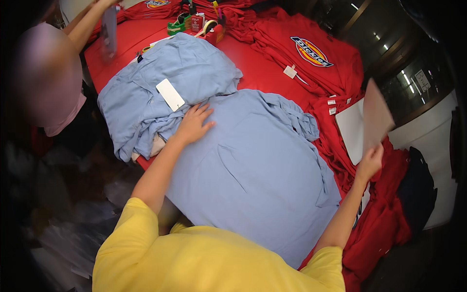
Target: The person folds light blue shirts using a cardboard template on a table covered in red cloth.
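Left hand [194, 124]: I am resting it palm down and loose, fingers spread, grasping nothing and touching the blue shirt [253, 155] beside the pile.
Right hand [370, 159]: I am pinching a brownish board [378, 117] by its lower end, thumb against fingers, and holding it up; it is showing blurred.
Blue shirt: it is lying spread out in front of me, a crease running down its middle, one sleeve [299, 117] bunching on the right.
Blue pile [180, 63]: it is lying just beyond my left hand, bearing a white hang tag [170, 95] with a small hole at one corner; its print is staying too faint for me to read.
Red clothes [335, 36]: they are covering the far and right sides of the red table [134, 36]. One is displaying an oval badge [311, 52], white lettering on blue with yellow around it; a small pale tag [290, 72] is lying near it.
White sheet [349, 129]: it is lying on red cloth behind the board.
Wall sign [422, 80]: it is showing dark handwriting on white.
Co-worker [53, 78]: a person in pink is standing at my left.
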`<state>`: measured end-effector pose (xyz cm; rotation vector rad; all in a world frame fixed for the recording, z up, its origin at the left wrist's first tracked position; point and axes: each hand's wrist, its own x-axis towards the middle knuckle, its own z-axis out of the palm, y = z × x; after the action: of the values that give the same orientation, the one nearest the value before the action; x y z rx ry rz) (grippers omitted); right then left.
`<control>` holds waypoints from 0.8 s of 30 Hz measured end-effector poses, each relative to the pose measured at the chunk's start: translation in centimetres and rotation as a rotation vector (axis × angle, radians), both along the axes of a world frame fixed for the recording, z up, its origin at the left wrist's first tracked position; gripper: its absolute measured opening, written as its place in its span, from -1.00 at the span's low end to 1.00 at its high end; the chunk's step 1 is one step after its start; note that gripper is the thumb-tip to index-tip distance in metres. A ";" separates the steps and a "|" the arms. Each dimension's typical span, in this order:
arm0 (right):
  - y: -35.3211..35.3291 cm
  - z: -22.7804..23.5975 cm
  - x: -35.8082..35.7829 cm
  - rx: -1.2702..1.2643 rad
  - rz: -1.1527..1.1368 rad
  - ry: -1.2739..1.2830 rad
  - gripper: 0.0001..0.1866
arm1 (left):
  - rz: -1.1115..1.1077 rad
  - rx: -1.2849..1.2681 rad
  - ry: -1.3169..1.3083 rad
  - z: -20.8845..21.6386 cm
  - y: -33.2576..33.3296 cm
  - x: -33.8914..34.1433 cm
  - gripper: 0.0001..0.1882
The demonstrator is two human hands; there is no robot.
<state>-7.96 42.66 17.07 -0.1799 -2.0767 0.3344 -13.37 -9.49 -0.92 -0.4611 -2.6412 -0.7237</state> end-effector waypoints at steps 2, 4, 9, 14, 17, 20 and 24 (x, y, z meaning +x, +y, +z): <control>-2.1 2.2 4.6 -0.537 0.438 0.189 -0.75 | -0.065 0.193 -0.171 0.7 -0.8 -0.1 -0.61; -6.7 2.1 7.1 -0.832 0.745 0.219 -0.73 | -0.009 0.423 -0.379 4.1 -2.4 2.7 -0.66; -15.8 -10.9 8.2 -1.535 0.931 -0.436 -0.75 | 0.117 -0.031 -0.214 4.9 -4.8 8.8 -0.72; -24.7 -15.2 7.0 -1.670 0.729 -0.725 -0.78 | 0.110 0.165 -0.227 3.0 -7.4 9.2 -0.70; -25.4 -15.6 6.7 -1.621 0.684 -0.753 -0.77 | 0.112 0.227 -0.275 3.2 -7.4 9.0 -0.69; -25.5 -15.3 7.0 -1.609 0.677 -0.754 -0.76 | 0.147 0.199 -0.239 3.4 -6.4 9.3 -0.68; -25.6 -15.1 7.5 -1.622 0.695 -0.773 -0.75 | 0.218 0.149 -0.178 2.8 -5.2 9.3 -0.66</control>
<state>-0.46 17.06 1.98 -0.5846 -1.9302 2.6469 -4.09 -14.67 1.89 -0.0683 -2.7168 -0.9183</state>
